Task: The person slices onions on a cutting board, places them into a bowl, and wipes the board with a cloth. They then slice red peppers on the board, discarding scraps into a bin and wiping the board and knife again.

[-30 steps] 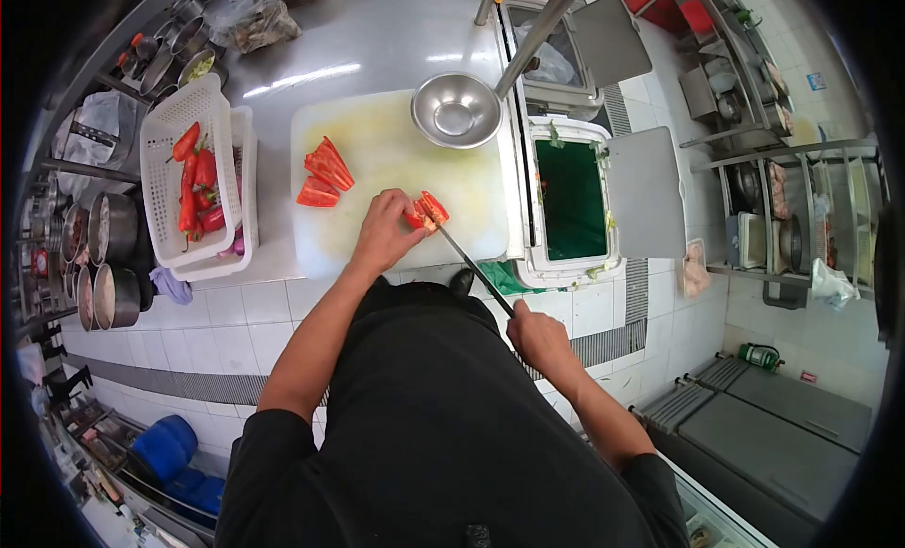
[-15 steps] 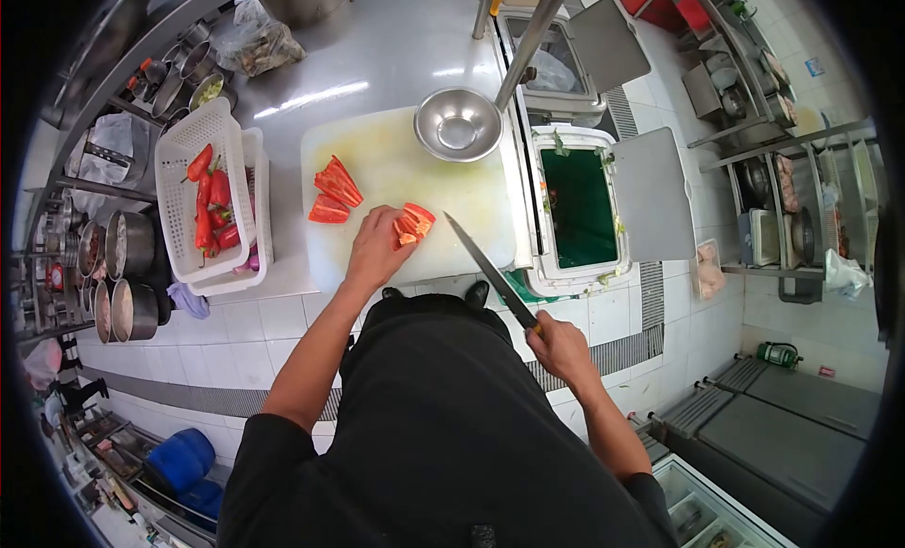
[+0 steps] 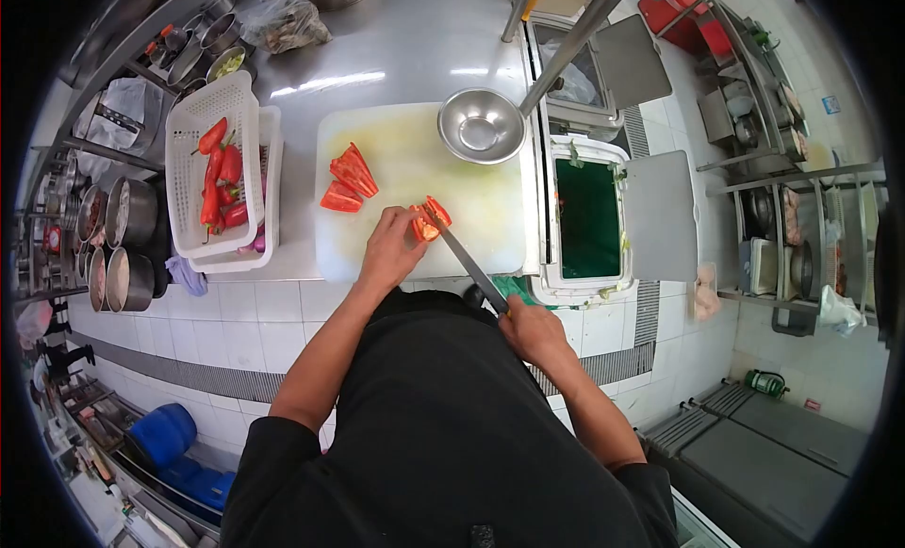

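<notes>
My right hand (image 3: 535, 335) is closed round the handle of a long kitchen knife (image 3: 474, 270). The blade's tip end lies at a cut piece of red pepper (image 3: 429, 220) whose pale inner core shows. With its fingertips, my left hand (image 3: 391, 249) holds that piece on the white cutting board (image 3: 368, 133). Further left on the board lie a ribbed red pepper piece (image 3: 354, 171) and a smaller piece (image 3: 340, 198) beside it. A steel bowl (image 3: 482, 126) stands at the board's far right corner.
Whole red peppers (image 3: 222, 176) lie in a white perforated basket (image 3: 179, 143), stacked on another, left of the board. To the right, an open bin (image 3: 624, 218) with a green inside adjoins the counter. A metal post (image 3: 570, 49) rises near the bowl.
My right hand has brought the knife left, and its blade now reaches the pepper piece under my left fingers. The view has shifted, so the board and bowl appear further right.
</notes>
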Demonstrator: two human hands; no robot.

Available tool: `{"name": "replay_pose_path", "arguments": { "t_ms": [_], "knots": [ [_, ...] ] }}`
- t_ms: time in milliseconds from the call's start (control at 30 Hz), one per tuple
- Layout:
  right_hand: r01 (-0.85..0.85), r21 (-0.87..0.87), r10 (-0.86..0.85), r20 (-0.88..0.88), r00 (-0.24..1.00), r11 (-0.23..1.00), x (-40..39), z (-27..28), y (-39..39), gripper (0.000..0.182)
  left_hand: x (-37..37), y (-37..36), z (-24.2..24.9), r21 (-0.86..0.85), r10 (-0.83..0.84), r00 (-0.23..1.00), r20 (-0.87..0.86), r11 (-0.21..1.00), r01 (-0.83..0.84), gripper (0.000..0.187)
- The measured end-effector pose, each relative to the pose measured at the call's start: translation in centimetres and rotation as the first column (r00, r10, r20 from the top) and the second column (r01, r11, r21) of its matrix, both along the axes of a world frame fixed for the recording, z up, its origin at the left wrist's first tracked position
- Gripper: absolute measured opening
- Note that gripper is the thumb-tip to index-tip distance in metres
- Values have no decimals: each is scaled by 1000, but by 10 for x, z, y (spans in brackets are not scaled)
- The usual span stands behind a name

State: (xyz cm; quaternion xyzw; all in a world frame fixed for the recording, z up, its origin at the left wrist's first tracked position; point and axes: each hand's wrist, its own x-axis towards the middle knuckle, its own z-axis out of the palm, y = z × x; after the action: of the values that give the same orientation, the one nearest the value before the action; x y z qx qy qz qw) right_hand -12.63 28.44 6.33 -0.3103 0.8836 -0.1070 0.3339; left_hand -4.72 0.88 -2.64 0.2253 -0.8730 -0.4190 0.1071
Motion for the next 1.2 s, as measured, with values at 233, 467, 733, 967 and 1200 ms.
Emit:
{"name": "replay_pose_path", "arguments": {
  "t_ms": [233,467,733,967,1200],
  "knots": [
    [-15,-55,12,-52,999,998,0,-50,-23,26,2,-2,-16,-196,-60,996,-63,979,47,25],
    [-10,7,9,34,999,1000,2,-13,37,26,5,-14,24,-185,134,985,-109,971,-152,23],
    [286,-83,-281,66,957,954,-12,0,51,34,-84,-2,1,-210,-49,973,228,973,98,37],
    [374,-76,-353,202,914,924,2,-23,57,42,-95,21,-8,151,-123,969,214,984,91,33],
    [422,-51,-392,285,875,905,4,-29,53,43,-94,21,-14,363,-40,975,218,931,-43,33]
  ]
}}
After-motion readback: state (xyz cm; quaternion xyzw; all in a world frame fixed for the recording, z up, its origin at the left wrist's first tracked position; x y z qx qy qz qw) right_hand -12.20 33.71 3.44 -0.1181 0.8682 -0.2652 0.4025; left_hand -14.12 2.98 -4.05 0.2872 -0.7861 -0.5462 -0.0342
